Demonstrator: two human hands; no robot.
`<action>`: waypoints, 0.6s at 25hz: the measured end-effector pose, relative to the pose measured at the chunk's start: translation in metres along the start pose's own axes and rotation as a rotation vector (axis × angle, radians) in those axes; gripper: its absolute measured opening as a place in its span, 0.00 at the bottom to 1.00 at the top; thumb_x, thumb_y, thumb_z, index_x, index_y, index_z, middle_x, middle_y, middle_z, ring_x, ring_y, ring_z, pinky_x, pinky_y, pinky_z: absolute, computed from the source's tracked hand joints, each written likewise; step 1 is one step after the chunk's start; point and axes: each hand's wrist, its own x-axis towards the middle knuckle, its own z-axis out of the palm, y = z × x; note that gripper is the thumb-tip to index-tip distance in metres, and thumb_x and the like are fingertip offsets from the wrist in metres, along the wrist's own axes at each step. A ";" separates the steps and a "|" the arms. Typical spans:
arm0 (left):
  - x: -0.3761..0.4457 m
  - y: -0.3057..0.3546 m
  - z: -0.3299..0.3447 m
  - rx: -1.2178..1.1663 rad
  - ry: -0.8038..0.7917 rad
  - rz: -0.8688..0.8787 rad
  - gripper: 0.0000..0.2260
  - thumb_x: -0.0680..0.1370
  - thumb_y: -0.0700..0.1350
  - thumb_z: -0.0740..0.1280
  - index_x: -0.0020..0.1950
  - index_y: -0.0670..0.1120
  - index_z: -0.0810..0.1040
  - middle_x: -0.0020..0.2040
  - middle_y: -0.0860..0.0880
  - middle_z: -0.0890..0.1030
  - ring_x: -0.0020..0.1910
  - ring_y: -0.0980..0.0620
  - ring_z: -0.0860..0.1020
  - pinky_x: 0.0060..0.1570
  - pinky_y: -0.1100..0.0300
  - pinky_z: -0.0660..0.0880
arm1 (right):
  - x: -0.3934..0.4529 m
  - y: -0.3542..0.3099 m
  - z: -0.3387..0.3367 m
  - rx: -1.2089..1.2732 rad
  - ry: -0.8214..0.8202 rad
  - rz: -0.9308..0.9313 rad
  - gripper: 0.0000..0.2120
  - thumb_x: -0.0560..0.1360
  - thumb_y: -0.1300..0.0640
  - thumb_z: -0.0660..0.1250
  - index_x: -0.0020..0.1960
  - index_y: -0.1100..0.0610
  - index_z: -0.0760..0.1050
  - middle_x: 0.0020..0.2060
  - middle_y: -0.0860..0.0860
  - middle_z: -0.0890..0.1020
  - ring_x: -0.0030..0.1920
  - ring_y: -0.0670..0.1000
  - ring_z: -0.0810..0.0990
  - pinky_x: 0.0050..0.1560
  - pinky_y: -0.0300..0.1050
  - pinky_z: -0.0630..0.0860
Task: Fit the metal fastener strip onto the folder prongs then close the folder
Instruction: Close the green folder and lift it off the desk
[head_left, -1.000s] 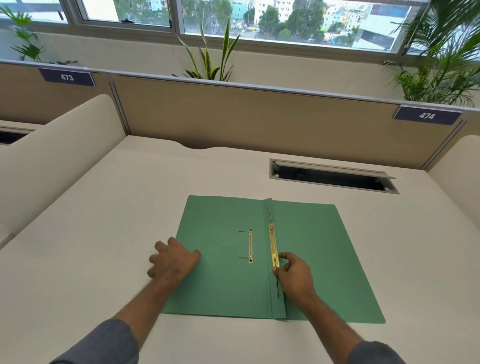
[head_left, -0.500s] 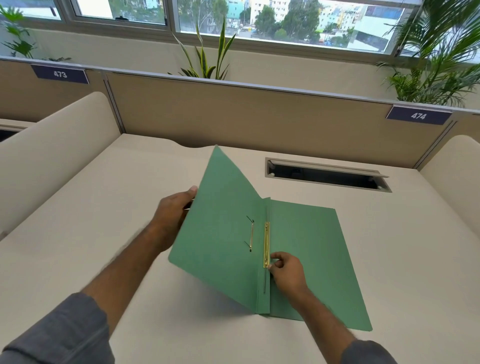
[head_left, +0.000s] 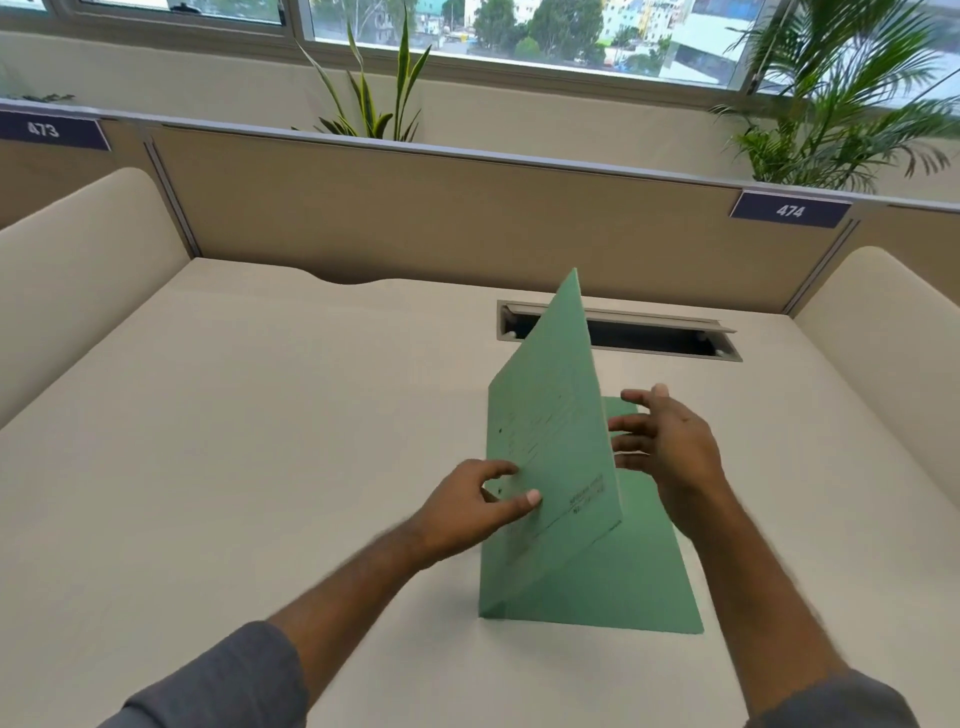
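A green folder (head_left: 597, 587) lies on the beige desk with its back cover flat. Its front cover (head_left: 556, 415) stands nearly upright, tilted over to the right, printed outer face toward me. My left hand (head_left: 467, 506) pinches the cover's lower left part, thumb on the outer face. Just right of the cover's free edge hovers my right hand (head_left: 670, 452), fingers spread, above the back cover and holding nothing. The metal fastener strip and the prongs are hidden behind the raised cover.
A cable slot (head_left: 654, 338) with an open flap is set in the desk (head_left: 260, 441) behind the folder. Padded dividers rise at left (head_left: 78, 280) and right (head_left: 883, 332), a partition panel (head_left: 467, 218) at the back with plants beyond it.
My left hand has swung the front cover up from flat on the desk past upright toward the right. My right hand has left the fastener strip and lifted off the folder.
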 end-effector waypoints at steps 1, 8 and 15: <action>0.002 -0.006 0.003 0.113 -0.012 -0.013 0.35 0.70 0.67 0.69 0.72 0.51 0.70 0.63 0.54 0.71 0.52 0.58 0.78 0.47 0.68 0.77 | -0.001 -0.012 -0.010 -0.012 -0.062 0.031 0.21 0.80 0.40 0.52 0.55 0.52 0.78 0.41 0.55 0.86 0.38 0.54 0.86 0.37 0.49 0.81; 0.008 -0.036 -0.001 0.416 0.084 -0.224 0.34 0.73 0.60 0.69 0.74 0.46 0.65 0.71 0.44 0.70 0.65 0.48 0.75 0.59 0.55 0.73 | 0.007 0.014 -0.033 -0.524 -0.009 -0.036 0.15 0.77 0.63 0.64 0.63 0.56 0.74 0.52 0.55 0.84 0.46 0.57 0.85 0.51 0.57 0.82; -0.008 -0.059 -0.015 0.445 0.092 -0.351 0.28 0.70 0.57 0.72 0.65 0.45 0.71 0.62 0.45 0.74 0.54 0.48 0.78 0.54 0.53 0.79 | 0.005 0.099 -0.021 -0.783 0.000 0.117 0.16 0.75 0.59 0.67 0.62 0.60 0.73 0.58 0.58 0.81 0.54 0.59 0.81 0.56 0.53 0.78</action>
